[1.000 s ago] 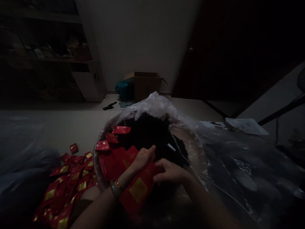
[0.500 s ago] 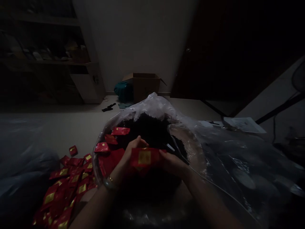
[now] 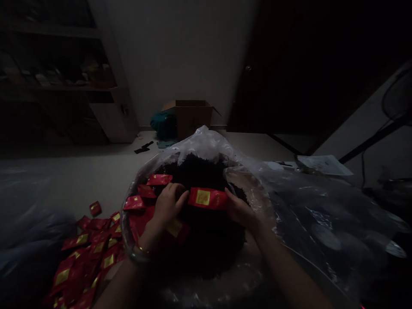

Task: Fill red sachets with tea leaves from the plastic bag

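Note:
A small red packet with a gold square [image 3: 206, 198] is held level over a heap of dark loose material [image 3: 199, 171] inside a clear plastic bag [image 3: 206, 139]. My right hand [image 3: 240, 210] pinches the packet's right end. My left hand [image 3: 165, 206], a bangle on its wrist, has its fingers curled by the packet's left end, thumb touching it. More red packets [image 3: 159, 179] lie on the heap's left side, and another shows under my left hand.
Several red packets [image 3: 86, 253] are scattered on the floor at lower left. A cardboard box [image 3: 191, 113] and a teal bundle [image 3: 164, 122] stand by the far wall. Shelves [image 3: 58, 86] are at the left, crumpled plastic sheeting [image 3: 322, 223] and a paper [image 3: 323, 164] at the right.
Both hands have lifted the red packet away from my body and turned it level over the dark heap. My left hand has slid off its face to its left end.

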`<move>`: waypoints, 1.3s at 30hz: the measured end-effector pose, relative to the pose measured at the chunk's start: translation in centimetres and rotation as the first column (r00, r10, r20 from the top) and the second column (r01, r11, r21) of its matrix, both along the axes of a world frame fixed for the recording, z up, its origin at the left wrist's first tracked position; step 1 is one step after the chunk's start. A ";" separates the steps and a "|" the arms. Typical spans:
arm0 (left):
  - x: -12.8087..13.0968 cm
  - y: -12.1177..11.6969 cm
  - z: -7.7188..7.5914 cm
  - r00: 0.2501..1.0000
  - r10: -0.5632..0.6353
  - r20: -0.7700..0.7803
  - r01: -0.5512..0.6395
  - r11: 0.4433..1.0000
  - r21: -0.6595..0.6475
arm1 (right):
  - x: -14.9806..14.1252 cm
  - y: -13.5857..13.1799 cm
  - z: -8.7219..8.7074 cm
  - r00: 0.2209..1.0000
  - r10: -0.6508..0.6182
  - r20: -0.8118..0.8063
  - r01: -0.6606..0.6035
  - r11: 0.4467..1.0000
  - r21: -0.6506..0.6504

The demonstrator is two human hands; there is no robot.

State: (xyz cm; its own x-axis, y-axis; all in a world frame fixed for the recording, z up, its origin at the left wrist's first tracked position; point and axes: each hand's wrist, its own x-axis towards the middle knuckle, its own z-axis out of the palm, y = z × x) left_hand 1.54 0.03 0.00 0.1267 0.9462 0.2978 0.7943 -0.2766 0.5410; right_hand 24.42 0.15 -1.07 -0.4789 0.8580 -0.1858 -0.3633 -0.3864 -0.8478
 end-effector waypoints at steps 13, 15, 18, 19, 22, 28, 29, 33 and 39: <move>2.7 -0.8 -1.5 0.923 -0.356 -0.144 0.381 0.896 0.230 | -0.7 -0.6 -0.2 0.992 0.089 0.089 -0.088 0.996 -0.010; 2.8 -1.0 -1.3 0.922 -0.366 -0.125 0.384 0.907 0.173 | -0.7 -0.7 -0.4 0.992 0.056 0.114 -0.058 0.998 0.009; 2.7 -1.1 -1.0 0.932 -0.359 -0.043 0.362 0.925 0.120 | -0.8 -0.7 -0.4 0.985 0.057 0.163 -0.067 0.996 0.056; 2.7 -1.1 -1.0 0.933 -0.359 -0.012 0.357 0.927 0.115 | -0.9 -0.6 -0.3 0.982 0.072 0.175 -0.085 0.994 0.063; 2.4 -0.9 -1.1 0.927 -0.371 0.060 0.362 0.924 0.121 | -1.0 -0.5 -0.1 0.979 0.101 0.176 -0.117 0.990 0.083; 1.7 -0.3 -1.5 0.940 -0.302 0.156 0.275 0.945 0.174 | 0.0 -0.4 0.4 0.991 0.014 0.130 -0.044 0.972 0.231; 1.5 -0.2 -1.5 0.944 -0.281 0.171 0.252 0.952 0.173 | 0.4 -0.4 0.6 0.991 -0.036 0.127 0.004 0.970 0.242; 0.7 0.3 -1.7 0.947 -0.208 0.247 0.169 0.971 0.168 | 2.0 0.6 0.3 0.961 -0.262 0.094 0.233 0.941 0.245; 0.8 1.0 -2.6 0.952 -0.089 0.293 0.068 0.994 0.081 | 1.7 1.8 -3.7 0.739 -0.266 0.619 -0.007 0.916 0.401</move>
State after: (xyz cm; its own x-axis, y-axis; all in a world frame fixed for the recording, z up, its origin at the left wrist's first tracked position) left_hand 2.31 1.04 -2.56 0.0959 0.9125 0.3977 0.5758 -0.3768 0.7256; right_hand 26.17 1.94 -4.73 -0.2344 0.9690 -0.0777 0.3051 -0.0025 -0.9523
